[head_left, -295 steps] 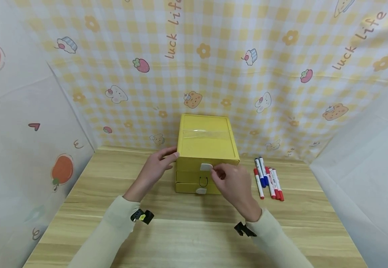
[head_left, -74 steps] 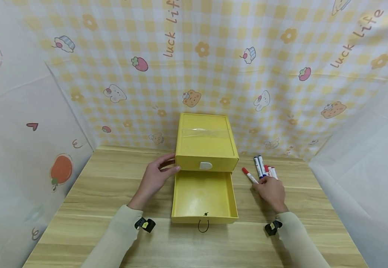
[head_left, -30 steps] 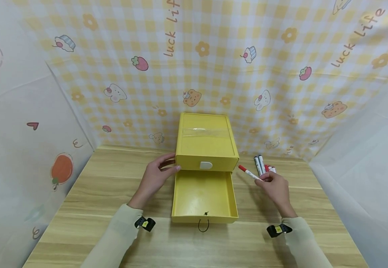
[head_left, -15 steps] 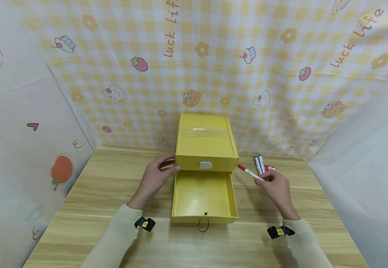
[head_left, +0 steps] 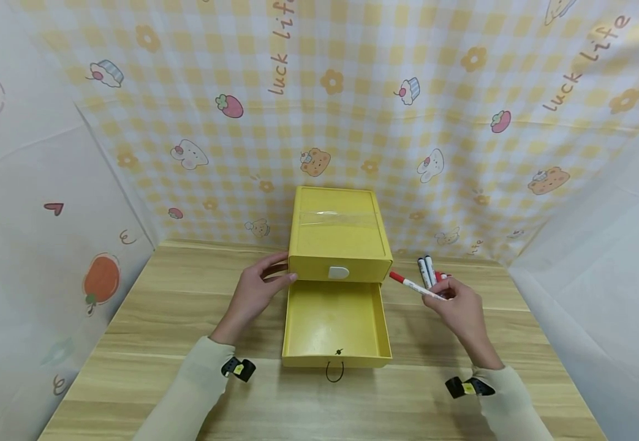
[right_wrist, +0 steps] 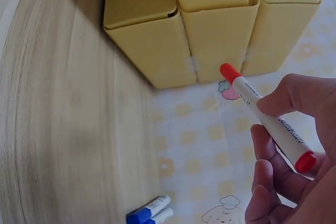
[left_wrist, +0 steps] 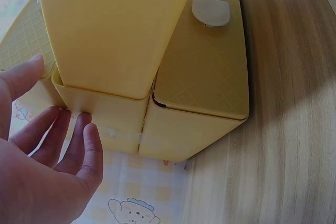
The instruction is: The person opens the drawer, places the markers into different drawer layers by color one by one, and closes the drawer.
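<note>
A yellow stack of drawers (head_left: pixel 336 239) stands against the patterned cloth, its middle drawer (head_left: pixel 336 321) pulled out with nothing inside. My left hand (head_left: pixel 250 300) steadies the stack's left side; in the left wrist view its thumb (left_wrist: pixel 29 74) is at the top drawer's front and its fingertips touch the side wall. To the right of the stack, my right hand (head_left: pixel 459 309) pinches a white marker (right_wrist: pixel 273 121) with a red cap between thumb and fingers. The marker slants up-left, its cap pointing at the stack's right front corner.
Several more markers (head_left: pixel 426 272) with dark, blue and red ends lie on the wooden table (head_left: pixel 198 306), partly behind my right hand. A dark string loop (head_left: pixel 334 381) hangs on the open drawer's front. The bottom drawer's white tab (left_wrist: pixel 211 10) shows in the left wrist view.
Since the oldest frame, the middle drawer has been pulled out and my right hand has gone from the stack to a red-capped marker, now raised. Lately that hand shifts slightly right; my left stays put.
</note>
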Motion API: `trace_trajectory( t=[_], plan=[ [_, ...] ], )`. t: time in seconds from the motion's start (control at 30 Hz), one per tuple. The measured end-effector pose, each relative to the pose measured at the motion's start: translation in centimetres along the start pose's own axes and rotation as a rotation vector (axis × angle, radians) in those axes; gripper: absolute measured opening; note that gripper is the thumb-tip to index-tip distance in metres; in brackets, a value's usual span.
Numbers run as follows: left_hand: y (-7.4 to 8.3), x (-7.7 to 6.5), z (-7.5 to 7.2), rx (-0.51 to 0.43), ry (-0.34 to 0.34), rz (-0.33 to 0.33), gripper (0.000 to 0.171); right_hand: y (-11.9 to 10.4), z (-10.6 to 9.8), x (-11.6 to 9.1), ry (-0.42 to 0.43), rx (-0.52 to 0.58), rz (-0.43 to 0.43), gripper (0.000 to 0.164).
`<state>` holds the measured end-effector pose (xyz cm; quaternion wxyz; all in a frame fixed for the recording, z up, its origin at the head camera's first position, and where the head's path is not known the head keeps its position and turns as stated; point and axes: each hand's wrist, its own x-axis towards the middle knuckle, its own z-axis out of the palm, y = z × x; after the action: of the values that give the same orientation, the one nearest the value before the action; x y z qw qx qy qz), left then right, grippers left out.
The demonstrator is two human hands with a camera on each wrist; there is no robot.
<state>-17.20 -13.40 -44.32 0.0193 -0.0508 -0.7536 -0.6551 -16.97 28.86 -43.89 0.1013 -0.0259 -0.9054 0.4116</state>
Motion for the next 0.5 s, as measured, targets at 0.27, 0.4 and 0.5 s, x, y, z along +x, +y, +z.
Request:
trace_trajectory(
  t=[0.27, 0.4, 0.5],
  plan=[
    [-0.1, 0.0, 0.0, -0.01, -0.004, -0.003, 0.056, -0.9, -0.7, -1.1, -0.01, -0.01, -0.041, 0.013],
    [-0.1, 0.0, 0.0, -0.011, -0.007, 0.004, 0.057, -1.4, -1.0, -1.7, -0.012, -0.031, -0.065, 0.014],
    [-0.1, 0.0, 0.0, -0.015, -0.006, 0.006, 0.056, -1.8, -1.2, -2.1, -0.015, -0.036, -0.079, 0.014]
  ],
)
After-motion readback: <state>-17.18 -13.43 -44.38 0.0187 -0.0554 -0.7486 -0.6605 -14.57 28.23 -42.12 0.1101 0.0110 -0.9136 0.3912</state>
